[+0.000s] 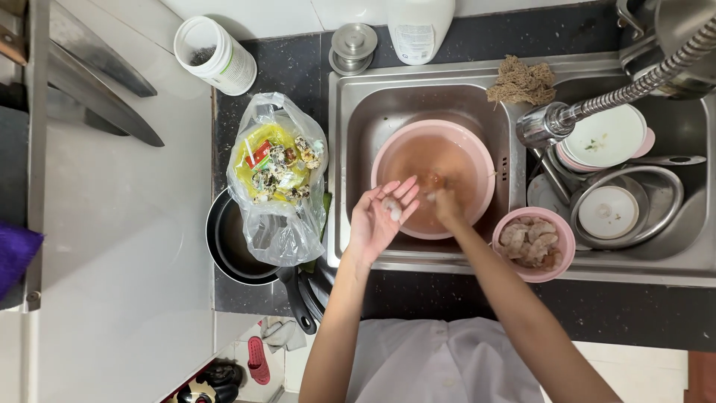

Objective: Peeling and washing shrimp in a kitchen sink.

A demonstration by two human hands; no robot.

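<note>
A large pink basin (477, 153) of cloudy brownish water sits in the left sink bowl. My left hand (380, 218) is palm up over its near rim, fingers spread, with a small pale peeled shrimp (393, 212) lying on the palm. My right hand (445, 203) reaches into the water, fingers dipped and closed on something small and orange that I cannot make out. A small pink bowl (556, 231) holding several peeled shrimp stands on the sink's front edge, just right of my right forearm.
A clear plastic bag (277, 179) of shells and scraps rests on a black pan (231, 246) left of the sink. The right sink bowl holds stacked dishes (611, 172) under a flexible faucet (597, 104). A white jar (215, 54), a bottle (419, 26) and a scrubber (520, 80) line the back.
</note>
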